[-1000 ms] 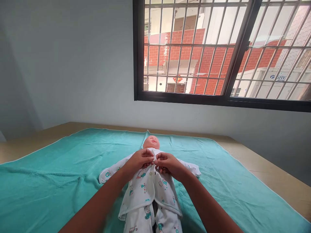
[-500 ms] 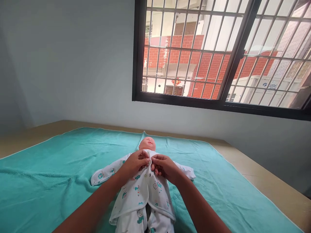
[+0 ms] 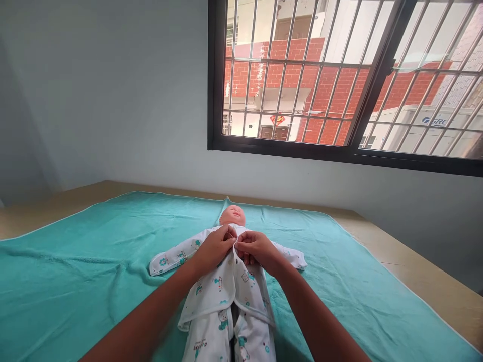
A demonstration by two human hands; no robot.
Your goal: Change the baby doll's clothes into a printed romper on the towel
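Note:
A baby doll [image 3: 233, 215] lies on its back on a teal towel [image 3: 83, 261], head toward the wall. It wears a white printed baby jacket [image 3: 226, 294], whose lower flaps hang apart. My left hand [image 3: 216, 247] pinches the left front edge of the jacket at the doll's chest. My right hand [image 3: 253, 249] pinches the right front edge, and the fingertips of both hands meet at the middle. The fingers of both are closed on the cloth. The doll's sleeves spread out to either side.
The towel covers a wooden platform [image 3: 422, 281] whose bare edge runs along the right and the back. A grey wall [image 3: 113, 100] rises behind it. A barred window [image 3: 324, 80] shows a red brick building outside.
Both hands stay pinched together on the jacket front at the doll's chest. The view has shifted slightly; the hands and doll sit a little differently in the picture.

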